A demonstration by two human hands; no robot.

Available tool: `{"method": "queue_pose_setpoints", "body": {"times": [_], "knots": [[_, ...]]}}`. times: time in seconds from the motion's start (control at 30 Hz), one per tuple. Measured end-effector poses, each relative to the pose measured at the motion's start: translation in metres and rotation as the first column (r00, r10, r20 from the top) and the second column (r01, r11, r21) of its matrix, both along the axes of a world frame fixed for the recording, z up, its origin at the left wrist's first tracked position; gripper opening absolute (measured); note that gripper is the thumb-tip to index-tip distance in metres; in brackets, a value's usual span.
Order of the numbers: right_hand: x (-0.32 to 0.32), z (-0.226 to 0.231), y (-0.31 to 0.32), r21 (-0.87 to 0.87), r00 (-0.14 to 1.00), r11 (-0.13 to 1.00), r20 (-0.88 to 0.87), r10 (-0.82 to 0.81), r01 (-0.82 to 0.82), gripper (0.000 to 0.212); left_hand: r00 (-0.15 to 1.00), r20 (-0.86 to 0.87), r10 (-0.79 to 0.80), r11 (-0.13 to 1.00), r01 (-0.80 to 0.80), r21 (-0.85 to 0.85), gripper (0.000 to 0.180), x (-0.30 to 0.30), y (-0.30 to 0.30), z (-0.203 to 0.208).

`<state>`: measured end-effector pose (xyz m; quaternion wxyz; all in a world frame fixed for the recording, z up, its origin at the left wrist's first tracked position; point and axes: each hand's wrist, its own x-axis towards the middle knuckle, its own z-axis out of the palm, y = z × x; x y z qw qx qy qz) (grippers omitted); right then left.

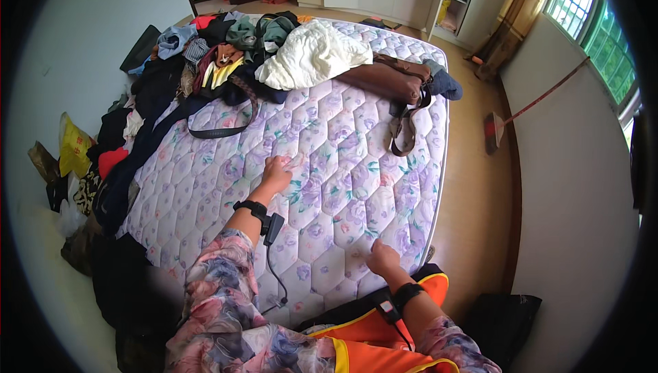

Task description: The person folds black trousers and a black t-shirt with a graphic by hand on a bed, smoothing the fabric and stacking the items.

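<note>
My left hand (277, 173) is over the middle of the flowered mattress (329, 201), its fingers closed. Something pale and blurred shows at its fingertips, too faint against the mattress to name. Closer to me and to the right, my right hand (382, 260) is closed too, above the mattress near its right edge. A whitish blur lies beside its fingers; I cannot make out what it is. Each wrist wears a black strap with a small box. Below my right hand lies orange cloth (370, 328) with yellow edging.
Piled clothes (205, 51) cover the mattress's far left. Beside them lie a white bundled cloth (315, 54), a brown leather bag (384, 83) and a dark belt (219, 131). A yellow bag (74, 145) stands at the left wall. A red-handled broom (493, 129) leans at the right.
</note>
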<state>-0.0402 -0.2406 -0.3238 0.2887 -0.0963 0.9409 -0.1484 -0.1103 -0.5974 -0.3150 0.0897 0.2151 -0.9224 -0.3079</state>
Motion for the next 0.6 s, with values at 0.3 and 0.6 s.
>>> {"method": "queue_pose_setpoints", "body": {"times": [0.3, 0.6], "knots": [[-0.033, -0.026, -0.033, 0.249, 0.977, 0.969, 0.201, -0.065, 0.013, 0.040, 0.956, 0.148, 0.255, 0.967, -0.254, -0.028, 0.072, -0.180, -0.076, 0.003], [-0.047, -0.017, -0.043, 0.289, 0.942, 0.957, 0.322, -0.090, -0.007, 0.037, 0.848, 0.004, 0.530, 0.836, -0.522, -0.167, 0.088, -0.282, -0.134, -0.041]]}}
